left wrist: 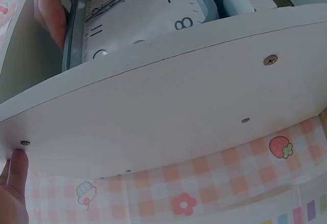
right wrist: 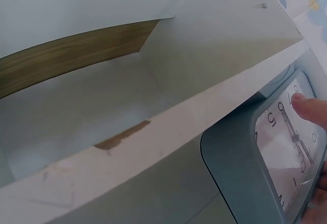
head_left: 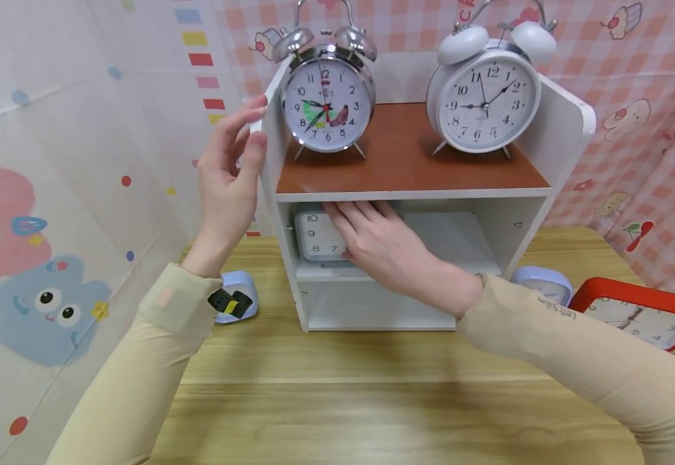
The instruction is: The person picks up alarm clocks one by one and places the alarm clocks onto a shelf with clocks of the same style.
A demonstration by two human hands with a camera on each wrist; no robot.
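Fingers of the left hand (head_left: pixel 229 177) look loosely bent and a little spread from where I sit, their tips touching the left panel (left wrist: pixel 168 106) of the shelf unit (head_left: pixel 413 194). Behind that wrist, a light-blue thing (head_left: pixel 241 281) sits on the table (head_left: pixel 337 387), partly hidden. Next along, I see a silver twin-bell clock (head_left: pixel 328 103) on the brown top shelf (head_left: pixel 407 155). Below it, in the left part of the middle compartment (head_left: pixel 453 239), the blue-grey square clock (head_left: pixel 316 236) stands; half its face is covered, so I can't make out a long axis. The relation I'd steer by: it lies directly under the right hand (head_left: pixel 386 248), held between fingers at its top edge and a thumb on its face. That hand is the nearer one; the left is outside the panel. The lower compartment (head_left: pixel 372 303) is directly beneath. Farther right on the top shelf stands a white twin-bell clock (head_left: pixel 488 106); past the right forearm are a lilac clock (head_left: pixel 540 284) and a red clock (head_left: pixel 645 316), its base hidden from me.
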